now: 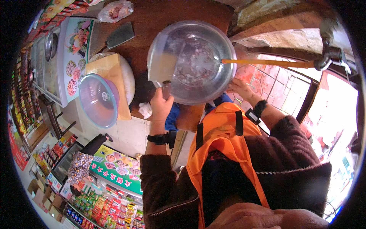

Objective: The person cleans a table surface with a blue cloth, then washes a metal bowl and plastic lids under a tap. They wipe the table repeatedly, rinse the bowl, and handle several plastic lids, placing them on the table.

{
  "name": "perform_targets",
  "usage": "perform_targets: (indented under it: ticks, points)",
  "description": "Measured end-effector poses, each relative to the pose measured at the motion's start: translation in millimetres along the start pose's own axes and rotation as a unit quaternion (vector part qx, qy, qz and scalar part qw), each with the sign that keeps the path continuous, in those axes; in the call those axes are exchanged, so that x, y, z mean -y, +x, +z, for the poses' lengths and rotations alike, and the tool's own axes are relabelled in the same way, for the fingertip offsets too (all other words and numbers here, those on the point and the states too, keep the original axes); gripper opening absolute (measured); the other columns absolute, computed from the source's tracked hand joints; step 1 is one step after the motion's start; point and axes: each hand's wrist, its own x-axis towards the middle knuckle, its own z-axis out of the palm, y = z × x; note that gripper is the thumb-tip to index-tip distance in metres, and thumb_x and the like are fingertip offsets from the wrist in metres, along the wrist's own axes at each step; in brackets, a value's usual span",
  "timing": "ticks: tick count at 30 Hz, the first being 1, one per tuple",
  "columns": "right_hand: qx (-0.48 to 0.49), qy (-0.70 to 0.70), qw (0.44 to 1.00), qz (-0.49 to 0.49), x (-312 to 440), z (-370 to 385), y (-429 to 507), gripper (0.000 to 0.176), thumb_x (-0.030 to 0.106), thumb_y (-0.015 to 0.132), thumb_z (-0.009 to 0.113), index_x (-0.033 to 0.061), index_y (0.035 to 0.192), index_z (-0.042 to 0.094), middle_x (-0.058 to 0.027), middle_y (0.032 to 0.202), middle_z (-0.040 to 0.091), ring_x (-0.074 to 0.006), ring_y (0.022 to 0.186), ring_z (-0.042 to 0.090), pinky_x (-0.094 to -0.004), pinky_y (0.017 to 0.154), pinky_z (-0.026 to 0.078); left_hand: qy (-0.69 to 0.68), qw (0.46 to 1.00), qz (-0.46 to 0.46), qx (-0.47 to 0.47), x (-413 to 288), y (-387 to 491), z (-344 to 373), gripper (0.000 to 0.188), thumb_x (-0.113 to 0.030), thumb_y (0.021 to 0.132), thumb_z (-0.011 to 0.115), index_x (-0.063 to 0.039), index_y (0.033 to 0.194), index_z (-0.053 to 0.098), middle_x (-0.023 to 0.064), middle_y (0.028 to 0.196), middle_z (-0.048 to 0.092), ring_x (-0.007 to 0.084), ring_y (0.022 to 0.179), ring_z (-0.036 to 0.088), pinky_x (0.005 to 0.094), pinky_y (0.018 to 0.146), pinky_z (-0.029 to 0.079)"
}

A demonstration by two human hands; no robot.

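Observation:
My left hand (161,106) grips the dark handle of a cleaver (162,66). Its broad blade overlaps the left side of a large clear plastic basin (197,96); I cannot tell whether they touch. My right hand (240,88) is at the basin's lower right rim, with the fingers partly hidden behind it. Inside the basin there seems to be some water with small pale bits. An orange hose (266,63) runs from a metal tap (328,55) to the basin, its end over the inside.
On the brown table (177,10) lie another cleaver (121,35) and a plastic bag of meat (115,12). A purple-blue basin (98,100) leans by a wooden board (124,94). A crumpled white bag (145,110) is near my left wrist. Another person (80,169) stands among shop shelves.

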Motion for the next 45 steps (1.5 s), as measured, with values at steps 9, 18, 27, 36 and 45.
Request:
perform_targets:
  ticks: [9, 18, 27, 36, 45]
  points:
    - [-0.152, -0.273, 0.949, -0.046, 49.6, -34.2, -61.7, 0.046, 0.009, 0.096, 0.054, 0.0023, 0.139, 0.038, -0.0113, 0.101, 0.064, -0.0166, 0.089, 0.063, -0.0293, 0.077, 0.054, 0.001, 0.988, 0.093, 0.125, -60.5, -3.8, 63.3, 0.039, -0.022, 0.073, 0.067, -0.002, 0.104, 0.056, 0.0241, 0.087, 0.064, 0.0439, 0.078, 0.062, 0.051, 0.068, 0.05]
    - [-0.188, -0.162, 0.909, -0.334, 142.8, -0.9, -73.1, 0.054, 0.011, 0.094, 0.059, 0.0023, 0.142, 0.034, -0.0065, 0.102, 0.063, -0.0101, 0.091, 0.059, -0.0256, 0.081, 0.048, 0.028, 0.987, 0.11, 0.112, -71.8, -4.2, 68.5, 0.037, -0.02, 0.071, 0.066, -0.002, 0.102, 0.057, 0.0246, 0.082, 0.065, 0.0437, 0.079, 0.063, 0.0517, 0.07, 0.051]
    - [-0.149, -0.083, 0.948, -0.27, 157.9, 17.8, -31.5, 0.039, 0.013, 0.097, 0.054, 0.0021, 0.133, 0.043, -0.0065, 0.102, 0.061, -0.0117, 0.092, 0.061, -0.0279, 0.084, 0.053, 0.116, 0.99, 0.001, 0.079, -26.5, -28.6, 29.8, 0.038, -0.022, 0.072, 0.066, -0.001, 0.101, 0.056, 0.0244, 0.082, 0.066, 0.0432, 0.08, 0.064, 0.0501, 0.071, 0.051]
    - [-0.104, -0.049, 0.949, -0.293, 161.8, 28.5, -26.7, 0.031, 0.014, 0.099, 0.051, -0.001, 0.126, 0.047, -0.0086, 0.103, 0.061, -0.0138, 0.088, 0.063, -0.0281, 0.082, 0.055, 0.129, 0.983, -0.077, 0.103, -10.4, -23.6, 43.4, 0.032, -0.024, 0.073, 0.065, -0.002, 0.094, 0.055, 0.0233, 0.081, 0.066, 0.0428, 0.081, 0.064, 0.0505, 0.07, 0.051]
    - [-0.084, -0.069, 0.963, -0.249, 166.7, 32.6, -41.1, 0.027, 0.014, 0.1, 0.049, -0.0004, 0.122, 0.05, -0.0087, 0.104, 0.061, -0.0161, 0.09, 0.064, -0.0301, 0.083, 0.055, 0.123, 0.979, -0.071, 0.146, -25.1, 16.8, 70.4, 0.046, -0.027, 0.073, 0.062, 0.0, 0.11, 0.056, 0.0209, 0.084, 0.068, 0.0424, 0.085, 0.064, 0.0495, 0.076, 0.051]
